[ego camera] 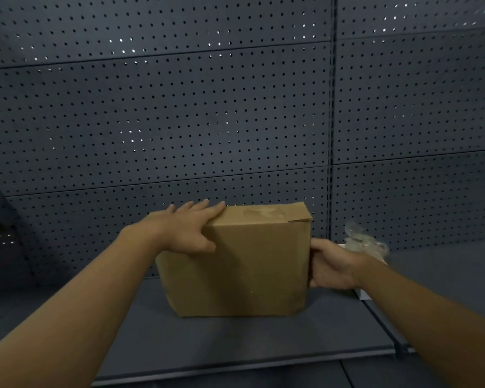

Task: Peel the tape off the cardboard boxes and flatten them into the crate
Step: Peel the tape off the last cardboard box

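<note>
Hands sit on both ends of the plain brown cardboard box (235, 264), which stands on the dark grey shelf (235, 340) in front of a dark wall full of little holes (179, 107). The box is right in the middle, between the two arms. Its long side runs from left to right, and its wide front face looks at the person.

The left hand (185, 231) lies on the top left corner of the box. Its fingers are straight and flat along the top edge, and the thumb rests on the front face. It presses and steadies the box; it does not curl round it.

The right hand (331, 264) is at the right end of the box, touching it low on that side. Its fingers are bent and go behind the edge, so they seem to hold the box's end or something on it. What they pinch is hidden.

Near the top right corner, a flap edge (298, 218) shows a little, and the top looks shiny there, perhaps from tape. I think the tape at the right end is the next thing to pull, and the right hand is nearest to it, while the left hand keeps the box from sliding.

Behind the right hand lies a crumpled clear shiny bundle (364, 242), maybe pulled-off tape. No crate is in view.
</note>
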